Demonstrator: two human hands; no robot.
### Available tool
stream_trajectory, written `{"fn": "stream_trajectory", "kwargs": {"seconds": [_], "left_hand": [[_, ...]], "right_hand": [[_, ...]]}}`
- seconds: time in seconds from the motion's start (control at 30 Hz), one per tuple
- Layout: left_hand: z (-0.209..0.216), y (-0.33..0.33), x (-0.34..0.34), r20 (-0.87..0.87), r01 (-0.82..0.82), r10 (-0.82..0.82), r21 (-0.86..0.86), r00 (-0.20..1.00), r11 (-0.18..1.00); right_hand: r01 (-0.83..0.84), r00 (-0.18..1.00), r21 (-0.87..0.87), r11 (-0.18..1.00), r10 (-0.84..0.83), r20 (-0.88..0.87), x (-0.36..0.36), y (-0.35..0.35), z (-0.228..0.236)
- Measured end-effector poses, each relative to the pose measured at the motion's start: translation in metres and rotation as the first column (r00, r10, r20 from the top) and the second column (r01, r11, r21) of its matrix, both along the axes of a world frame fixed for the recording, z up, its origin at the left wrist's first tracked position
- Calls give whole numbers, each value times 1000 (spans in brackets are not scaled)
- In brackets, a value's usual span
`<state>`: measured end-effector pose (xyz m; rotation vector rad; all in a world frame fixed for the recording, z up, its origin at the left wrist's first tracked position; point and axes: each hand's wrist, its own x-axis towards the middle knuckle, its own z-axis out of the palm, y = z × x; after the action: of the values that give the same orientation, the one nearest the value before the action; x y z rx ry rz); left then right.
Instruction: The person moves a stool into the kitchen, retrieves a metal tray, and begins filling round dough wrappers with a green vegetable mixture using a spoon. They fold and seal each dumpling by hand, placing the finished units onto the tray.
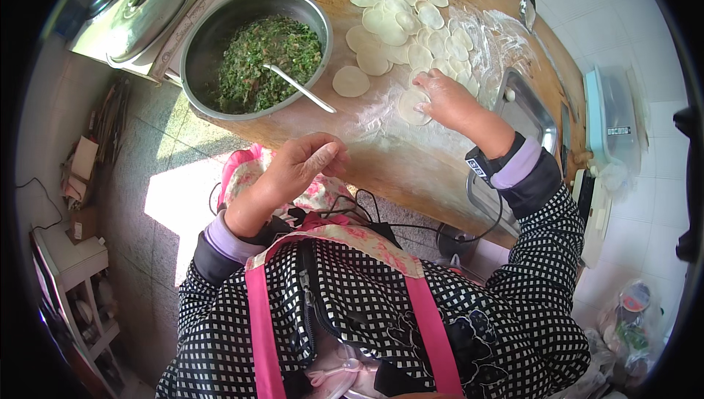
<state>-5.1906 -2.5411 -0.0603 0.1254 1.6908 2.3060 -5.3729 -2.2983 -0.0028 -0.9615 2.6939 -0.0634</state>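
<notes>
My right hand (449, 100) is over the floured wooden board, its thumb and fingers on a round dough wrapper (412, 108) at the near edge of a pile. Behind it, several thin pale wrappers (392, 25) overlap in a heap, and a single wrapper (351, 81) lies apart to the left. My left hand (304, 163) hovers at the board's front edge with its fingers curled in, and nothing shows in it. Left of the pile stands a large metal bowl (192, 69) of chopped green filling (268, 54), with a light-coloured spoon (297, 87) leaning out over its rim.
A metal tray (539, 105) holding a small pale piece lies right of my right hand. Beyond it are a ladle (528, 10) and a blue-edged plastic box (598, 113) by the tiled wall. A lidded pot (150, 14) stands back left. A black cable (425, 228) hangs before me.
</notes>
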Motion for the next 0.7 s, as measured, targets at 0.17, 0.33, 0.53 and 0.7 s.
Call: {"fn": "stream_trajectory", "kwargs": {"seconds": [0.17, 0.33, 0.53, 0.7], "left_hand": [[-1, -7, 6, -23, -12, 12, -24, 1000, 1000], [-3, -13, 7, 20, 16, -15, -70, 1000, 997], [-4, -8, 6, -51, -6, 3, -67, 999, 998], [-5, -8, 5, -56, 7, -11, -70, 998, 998]], "right_hand": [[-75, 997, 60, 995, 74, 10, -8, -3, -2], [-30, 999, -130, 991, 34, 31, -11, 0, -13], [6, 992, 36, 999, -11, 126, -20, 3, -11], [150, 968, -107, 983, -125, 216, -20, 7, -11]]}}
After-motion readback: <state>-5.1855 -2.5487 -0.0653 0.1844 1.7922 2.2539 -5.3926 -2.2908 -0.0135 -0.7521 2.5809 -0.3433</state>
